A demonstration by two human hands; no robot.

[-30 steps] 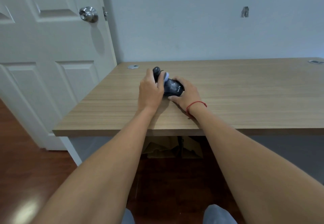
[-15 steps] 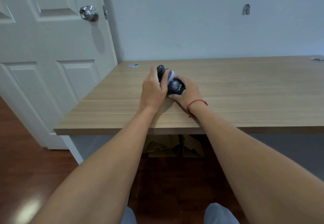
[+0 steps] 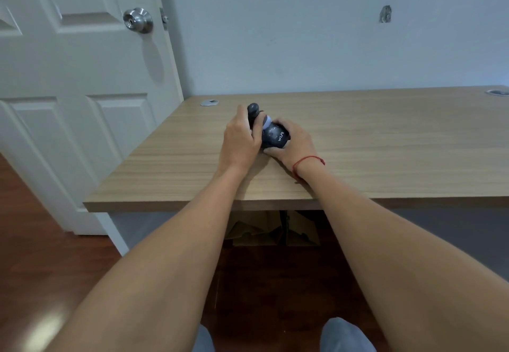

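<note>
A small dark device (image 3: 274, 137) with white lettering, a pale grey band and a rounded dark knob end (image 3: 252, 109) lies on the wooden desk (image 3: 385, 145). My left hand (image 3: 241, 142) grips its knob end, fingers curled round the neck. My right hand (image 3: 296, 145) holds the lettered body from the right and below, thumb under it; a red string circles that wrist. Much of the device is hidden by both hands.
A white panelled door with a steel knob (image 3: 138, 20) stands left of the desk. Round cable grommets (image 3: 209, 102) sit at the desk's back corners. Cardboard (image 3: 275, 227) lies under the desk on the dark wood floor. A pale wall rises behind the desk.
Both hands keep their hold on the device. The knob end has tilted a little away from me and the view has shifted slightly.
</note>
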